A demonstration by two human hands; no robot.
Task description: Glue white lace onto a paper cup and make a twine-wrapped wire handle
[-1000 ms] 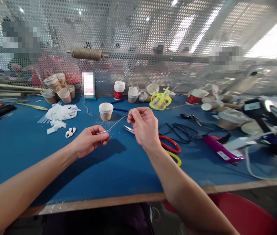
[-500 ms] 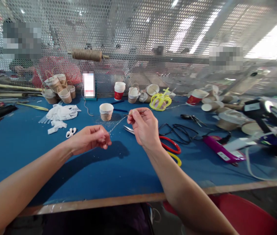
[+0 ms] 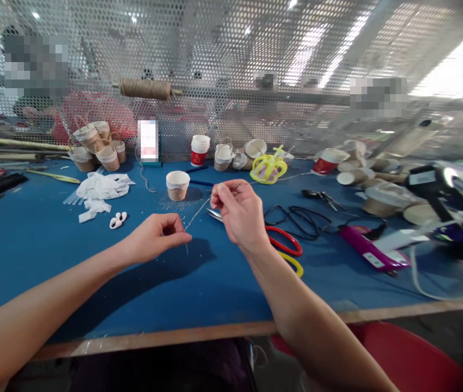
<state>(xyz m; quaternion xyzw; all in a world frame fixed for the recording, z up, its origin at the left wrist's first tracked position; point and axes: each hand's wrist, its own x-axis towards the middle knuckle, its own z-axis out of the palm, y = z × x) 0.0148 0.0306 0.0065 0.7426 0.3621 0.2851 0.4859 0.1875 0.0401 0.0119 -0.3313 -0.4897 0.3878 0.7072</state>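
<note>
A thin silvery wire (image 3: 197, 213) runs slanted between my two hands above the blue table (image 3: 72, 261). My left hand (image 3: 156, 238) pinches its lower end, and a short tail hangs down below the fingers. My right hand (image 3: 238, 213) is closed on the upper end, held higher and further back. A paper cup (image 3: 177, 185) wrapped in twine stands just behind the wire. Scissors with red and yellow handles (image 3: 282, 247) lie on the table under my right wrist.
Several wrapped cups (image 3: 95, 146) stand at the back left beside white scraps (image 3: 98, 191). A yellow crown shape (image 3: 268, 166), a red cup (image 3: 199, 150), black cord (image 3: 300, 219), a purple tool (image 3: 368, 247) and a glue gun (image 3: 439, 188) fill the right. A perforated screen (image 3: 231, 71) closes the back.
My left hand has turned and shifted slightly right, bending the wire's end so a tail now points down. My right hand has stayed almost still.
</note>
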